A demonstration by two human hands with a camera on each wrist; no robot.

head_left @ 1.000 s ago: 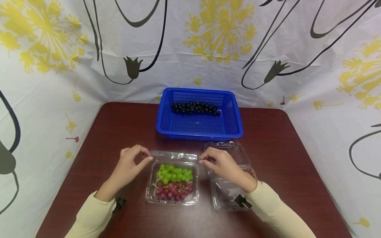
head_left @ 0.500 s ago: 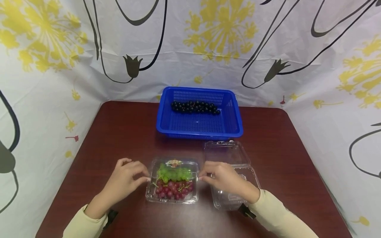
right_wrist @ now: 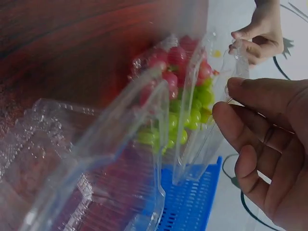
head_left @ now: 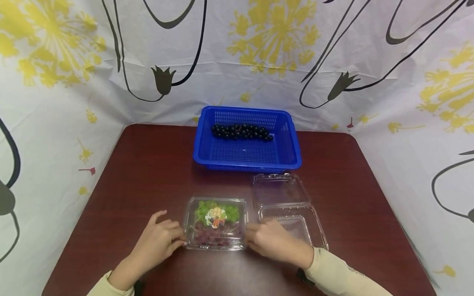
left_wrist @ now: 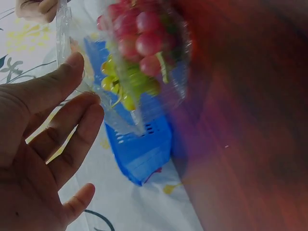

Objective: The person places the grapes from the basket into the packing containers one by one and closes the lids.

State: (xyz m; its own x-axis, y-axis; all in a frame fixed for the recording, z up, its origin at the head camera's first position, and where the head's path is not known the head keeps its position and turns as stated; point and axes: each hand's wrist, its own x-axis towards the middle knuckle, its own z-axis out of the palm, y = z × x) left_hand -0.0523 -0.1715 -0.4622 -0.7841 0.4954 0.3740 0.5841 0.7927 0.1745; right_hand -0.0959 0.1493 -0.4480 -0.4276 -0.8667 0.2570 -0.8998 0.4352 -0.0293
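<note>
A clear plastic clamshell box [head_left: 189, 204] sits in the middle of the table. Its lid [right_wrist: 196, 156] is tilted low over green grapes [right_wrist: 193, 115] and red grapes [left_wrist: 139, 36]. A round fruit sticker [head_left: 216, 217] shows on the lid. At the lid's left edge my left hand [head_left: 158, 241] pinches it between thumb and fingertips, the little finger apart in the left wrist view. My right hand [head_left: 275, 241] pinches the opposite edge, thumb against forefinger. In the head view the right fingertips are partly hidden by the hand itself.
An open second clamshell box [head_left: 319, 224] lies under and beside my right forearm, its lid [head_left: 281, 190] folded back. Behind both boxes stands a blue basket [head_left: 244, 165] holding black grapes [head_left: 240, 131]. Patterned cloth [head_left: 266, 86] surrounds the dark red table [head_left: 155, 164].
Both hands have moved toward me, bringing the box's lid from folded back to down over the grapes. The second box and the blue basket have stayed in place.
</note>
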